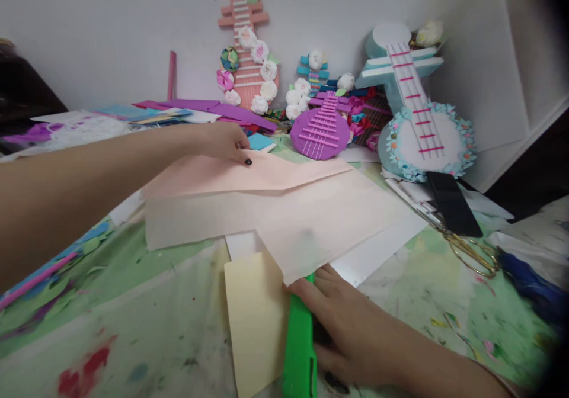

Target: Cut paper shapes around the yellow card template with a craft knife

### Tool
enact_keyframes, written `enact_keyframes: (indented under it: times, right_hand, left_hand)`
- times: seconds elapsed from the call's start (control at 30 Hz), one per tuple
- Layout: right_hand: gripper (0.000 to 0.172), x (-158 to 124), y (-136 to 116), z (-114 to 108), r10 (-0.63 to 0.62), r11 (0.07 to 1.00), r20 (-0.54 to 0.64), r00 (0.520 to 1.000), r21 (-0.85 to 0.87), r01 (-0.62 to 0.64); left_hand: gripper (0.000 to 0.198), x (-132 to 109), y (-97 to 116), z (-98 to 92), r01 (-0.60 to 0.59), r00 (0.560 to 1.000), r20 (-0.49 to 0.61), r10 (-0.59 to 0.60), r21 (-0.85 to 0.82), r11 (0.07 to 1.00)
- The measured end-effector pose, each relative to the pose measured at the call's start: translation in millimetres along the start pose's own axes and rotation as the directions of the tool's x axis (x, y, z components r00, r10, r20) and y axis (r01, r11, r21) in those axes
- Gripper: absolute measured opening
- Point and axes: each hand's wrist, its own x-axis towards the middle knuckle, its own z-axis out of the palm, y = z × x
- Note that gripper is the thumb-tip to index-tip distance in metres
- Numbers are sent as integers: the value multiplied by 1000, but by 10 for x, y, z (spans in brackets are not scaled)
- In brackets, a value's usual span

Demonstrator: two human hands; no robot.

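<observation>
My left hand (224, 143) reaches across to the far part of a pale pink sheet of paper (200, 176). Its fingers are curled closed at the paper, a dark-nailed digit pressed on it. The sheet lies folded or overlapped, its paler part (311, 214) spreading toward me. Low in the middle, my right hand (340, 309) is wrapped round a long green plastic tool (299, 344). The front of this tool passes beneath the pale paper's near corner, so I cannot make out its kind. Beside it lies a cream sheet (255, 321), and white paper (382, 244) shows underneath.
Decorated model lutes in pink (249, 60), purple (320, 128) and pale blue (422, 125) stand along the wall. To the right lie a black phone (453, 202) and gold-handled scissors (473, 254). Coloured scraps (57, 273) line the left of the paint-stained green table cover (146, 327).
</observation>
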Motion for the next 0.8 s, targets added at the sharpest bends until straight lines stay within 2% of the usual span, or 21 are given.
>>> enact_keyframes:
  times: [0.07,0.13,0.23,0.33,0.37,0.4,0.47,0.5,0.57,0.67,0.73,0.8]
  right_hand:
    - [35,-1,-2,1,2,1000,-2,1000,7,-2]
    - [37,-7,-4,1,4,1000,-19,1000,22,-3]
    - [47,-24,-18,-15,12,997,-71,997,74,-7]
    - [52,-59,-62,-87,128,977,-58,990,179,-116]
    - [50,-75,-84,-125,183,959,-38,982,227,-170]
    - [46,-93,-107,-169,232,934,-17,972,284,-218]
    - [35,-135,-151,-267,307,859,40,951,418,-295]
    - [30,-160,-168,-316,328,807,81,941,494,-324]
    - [26,-217,-190,-412,339,657,187,922,654,-374]
    - [23,-320,-176,-546,286,403,328,900,811,-423]
    - [25,-384,-131,-627,242,286,373,896,855,-433]
    - [29,-421,-59,-685,279,220,345,896,886,-409]
  left_hand:
    - [29,-22,-74,82,-32,997,73,28,45,999]
    - [34,-80,-97,160,-59,995,81,52,87,994]
    - [28,-264,-1,279,-100,995,-5,101,128,987]
    - [26,-614,224,410,-145,981,-111,161,142,979]
    - [22,-765,308,454,-184,971,-128,201,133,974]
    - [18,-927,385,497,-279,939,-180,293,99,955]
    - [17,-1253,507,567,-443,879,-190,438,16,896]
    - [17,-1404,545,594,-453,878,-176,446,-4,891]
    - [20,-1654,579,625,-434,897,-109,428,-39,900]
    - [21,-1881,562,640,-420,907,9,422,-69,905]
    - [18,-1953,542,649,-397,914,61,400,-65,916]
    - [32,-1984,529,661,-343,936,71,346,-48,938]
